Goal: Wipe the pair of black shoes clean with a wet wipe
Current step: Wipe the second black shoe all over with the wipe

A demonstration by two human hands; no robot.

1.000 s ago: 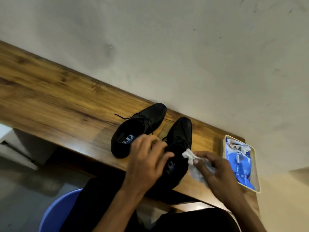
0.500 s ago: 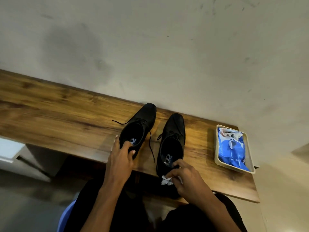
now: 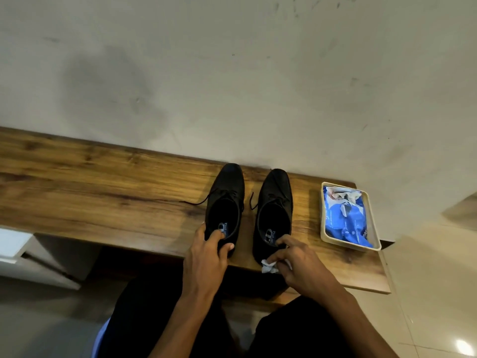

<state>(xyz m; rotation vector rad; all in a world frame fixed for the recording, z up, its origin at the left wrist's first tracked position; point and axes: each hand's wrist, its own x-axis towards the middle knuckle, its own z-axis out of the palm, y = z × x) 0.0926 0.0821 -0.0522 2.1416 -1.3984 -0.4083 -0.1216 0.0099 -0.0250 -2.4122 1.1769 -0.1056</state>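
Presently, left hand (image 3: pixel 206 251) grips the left shoe (image 3: pixel 227 202) heel on the worktop (image 3: pixel 103 192); right hand (image 3: pixel 304 267) pinches a wet wipe (image 3: pixel 268 266) against the right shoe (image 3: pixel 275 210) heel, just ahead of it.

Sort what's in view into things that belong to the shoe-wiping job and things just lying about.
Job in hand:
- left black shoe, heel held by the left hand
- right black shoe, heel under the right hand
- crumpled wet wipe, in the right hand's grip
- blue wet-wipe pack in its cream tray

Lying about:
- wooden shelf
- blue chair
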